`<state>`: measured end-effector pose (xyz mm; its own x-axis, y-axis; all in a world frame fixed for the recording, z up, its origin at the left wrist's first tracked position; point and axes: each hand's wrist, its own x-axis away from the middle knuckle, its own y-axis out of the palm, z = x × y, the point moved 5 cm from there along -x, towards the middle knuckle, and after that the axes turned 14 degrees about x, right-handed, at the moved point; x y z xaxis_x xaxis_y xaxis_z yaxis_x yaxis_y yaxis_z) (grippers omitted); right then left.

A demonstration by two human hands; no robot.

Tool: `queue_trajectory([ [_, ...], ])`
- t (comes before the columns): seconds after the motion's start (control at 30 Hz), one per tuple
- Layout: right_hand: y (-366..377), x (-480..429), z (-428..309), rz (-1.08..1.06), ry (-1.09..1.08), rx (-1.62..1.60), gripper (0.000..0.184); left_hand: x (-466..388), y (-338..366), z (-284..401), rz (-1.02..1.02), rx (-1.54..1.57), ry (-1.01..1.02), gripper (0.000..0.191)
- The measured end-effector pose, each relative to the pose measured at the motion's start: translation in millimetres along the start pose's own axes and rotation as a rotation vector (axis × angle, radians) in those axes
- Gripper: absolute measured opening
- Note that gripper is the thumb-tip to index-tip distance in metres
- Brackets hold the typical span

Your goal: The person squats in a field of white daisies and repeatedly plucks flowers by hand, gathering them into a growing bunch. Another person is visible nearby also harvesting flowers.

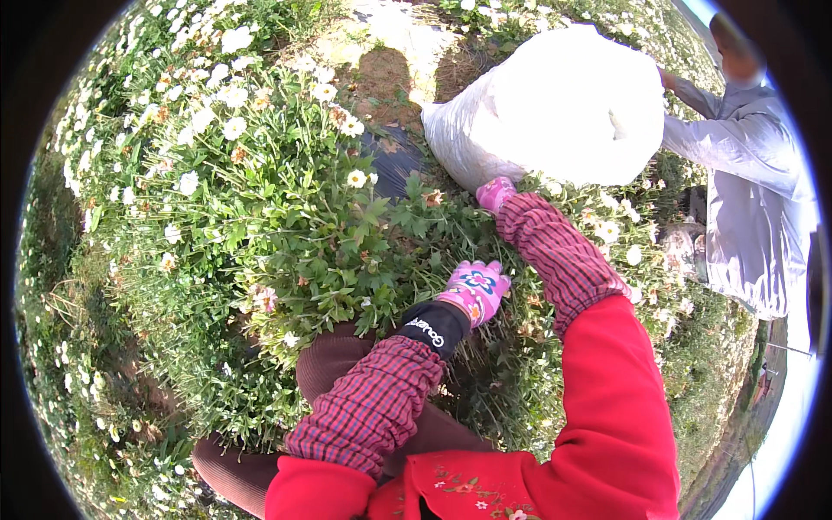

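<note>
A big, bulging white sack [471, 133], overexposed in the sun, rests tilted among white-flowered plants in front of me. My right hand [496, 194], in a pink glove, is closed at the sack's lower edge, its fingertips hidden from me. Closer to my body, my left hand [478, 291] wears a pink glove with a blue flower print. It lies palm down over the green stems [455, 240], and its fingertips are partly lost in the foliage. A black wristband [434, 327] bearing writing circles the left wrist.
A person in a light grey jacket [747, 214] stands at the right, arms reaching to the sack's far side. Dense flowering plants [214, 195] crowd the left. Dark plastic sheeting [393, 159] and bare soil [383, 84] show between rows. My brown-trousered knee [331, 361] presses against the plants.
</note>
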<state>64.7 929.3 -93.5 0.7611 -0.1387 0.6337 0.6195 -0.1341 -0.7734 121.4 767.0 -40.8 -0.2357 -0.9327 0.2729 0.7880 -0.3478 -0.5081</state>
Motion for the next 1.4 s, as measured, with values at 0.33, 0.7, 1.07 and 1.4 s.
queue_trajectory([
  [0.33,5.6,17.8,39.3,0.167,0.108,-0.369,0.016,37.4,-153.1,-69.4,0.896,0.123,0.05,0.037],
  [0.7,-161.4,-40.7,-57.5,0.281,-0.417,-1.272,0.026,236.2,-152.6,-179.4,0.884,-0.506,-0.631,0.099],
  [1.07,-76.2,-88.2,-80.4,0.621,0.141,-1.723,0.057,258.5,-106.3,-174.8,0.863,-0.354,-0.69,0.087],
  [1.4,-53.7,-83.8,-147.0,0.247,0.244,-0.165,0.061,278.4,-112.0,-163.1,0.493,-0.266,-0.658,0.075],
])
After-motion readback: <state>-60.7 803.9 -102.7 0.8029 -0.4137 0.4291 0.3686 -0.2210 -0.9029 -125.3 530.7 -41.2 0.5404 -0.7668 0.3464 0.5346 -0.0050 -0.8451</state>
